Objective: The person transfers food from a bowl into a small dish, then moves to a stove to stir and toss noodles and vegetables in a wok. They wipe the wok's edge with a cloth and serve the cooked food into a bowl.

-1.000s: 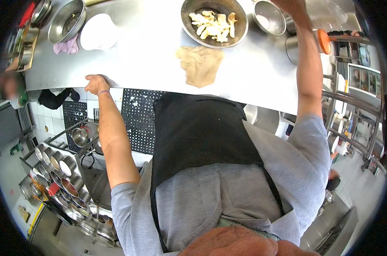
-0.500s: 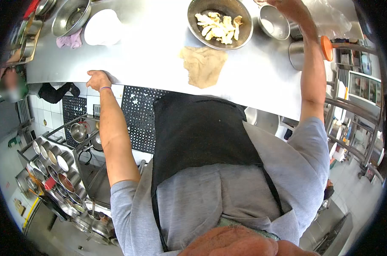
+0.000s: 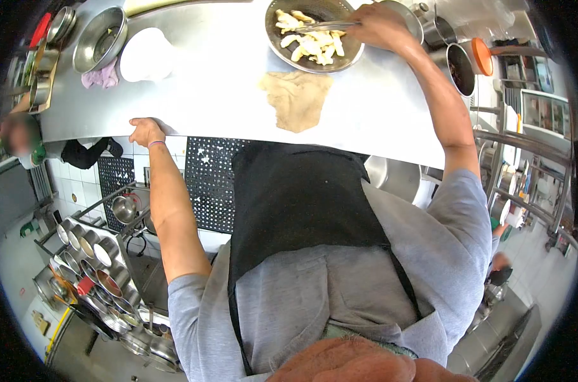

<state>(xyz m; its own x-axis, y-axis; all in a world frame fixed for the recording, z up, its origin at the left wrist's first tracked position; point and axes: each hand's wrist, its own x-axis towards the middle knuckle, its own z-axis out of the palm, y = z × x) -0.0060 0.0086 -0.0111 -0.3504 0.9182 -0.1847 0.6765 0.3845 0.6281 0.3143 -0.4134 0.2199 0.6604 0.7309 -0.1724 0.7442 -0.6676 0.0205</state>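
My right hand (image 3: 381,27) is closed around metal tongs (image 3: 327,26), which reach over a round metal bowl (image 3: 282,54). Pale yellow, lumpy food pieces (image 3: 319,48) lie in the bowl, and the tongs' tips are among them. Just below the bowl a tan cloth (image 3: 296,99) is spread on the steel table (image 3: 206,95). My left hand (image 3: 148,132) grips the table's near edge at the left, its fingers curled there. Partly behind my right hand is a smaller metal bowl (image 3: 411,19).
A metal basin (image 3: 101,41), a pink cloth (image 3: 102,76) and a white rounded item (image 3: 146,56) are on the table's left. Pots (image 3: 461,69) and an orange lid (image 3: 482,57) stand right. A shelf of pots (image 3: 101,274) is lower left; another person (image 3: 25,137) is far left.
My right hand has come from the far right side to the food bowl, and the tongs now show in it. My left hand stays on the table edge. The view has shifted slightly.
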